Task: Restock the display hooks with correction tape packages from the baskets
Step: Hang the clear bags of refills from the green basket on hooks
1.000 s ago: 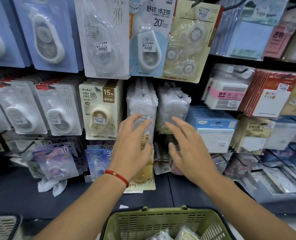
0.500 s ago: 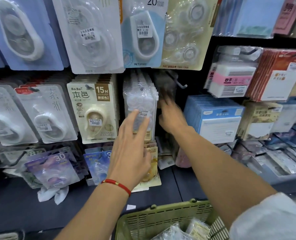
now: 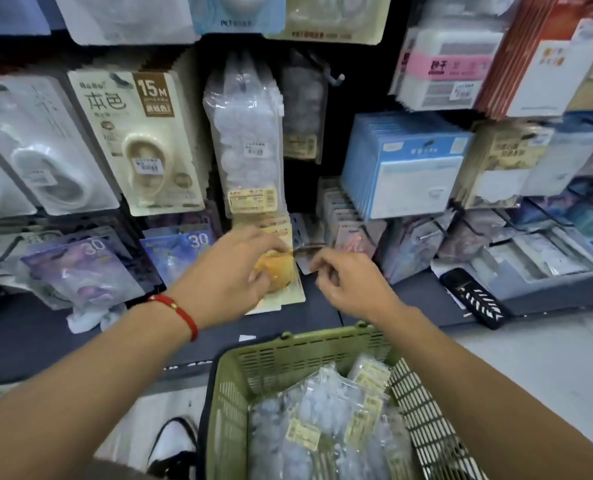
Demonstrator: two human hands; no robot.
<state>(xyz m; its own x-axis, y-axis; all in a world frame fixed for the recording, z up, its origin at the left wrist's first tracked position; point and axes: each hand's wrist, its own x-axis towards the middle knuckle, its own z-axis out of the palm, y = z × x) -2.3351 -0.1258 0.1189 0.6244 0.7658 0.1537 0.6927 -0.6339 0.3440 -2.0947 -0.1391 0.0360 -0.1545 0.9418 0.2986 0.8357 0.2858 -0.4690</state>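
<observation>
A green basket (image 3: pixel 288 355) at the bottom holds several clear correction tape packages (image 3: pixel 326 420). On the display, a full stack of the same clear packages (image 3: pixel 243 133) hangs on one hook. Right of it, a thinner bunch (image 3: pixel 302 109) hangs far back on a hook (image 3: pixel 336 79). My left hand (image 3: pixel 232 271) is low at the shelf and grips a yellow correction tape package (image 3: pixel 281 271) that leans there. My right hand (image 3: pixel 350 282) hovers just right of it with loosely curled fingers and nothing plainly in them.
Carded correction tapes (image 3: pixel 139 140) hang left of the clear stack and blue sticky-note packs (image 3: pixel 406 161) to the right. A black phone-like object (image 3: pixel 472 299) lies on the dark shelf ledge (image 3: pixel 45 334). A tray of flat packets (image 3: pixel 544 261) sits at right. A shoe (image 3: pixel 174 445) shows beside the basket.
Both hands dropped from the hanging clear packages to the shelf ledge. The right hand pulled back out from behind the right-hand hook. The view tilted down, showing more of the basket.
</observation>
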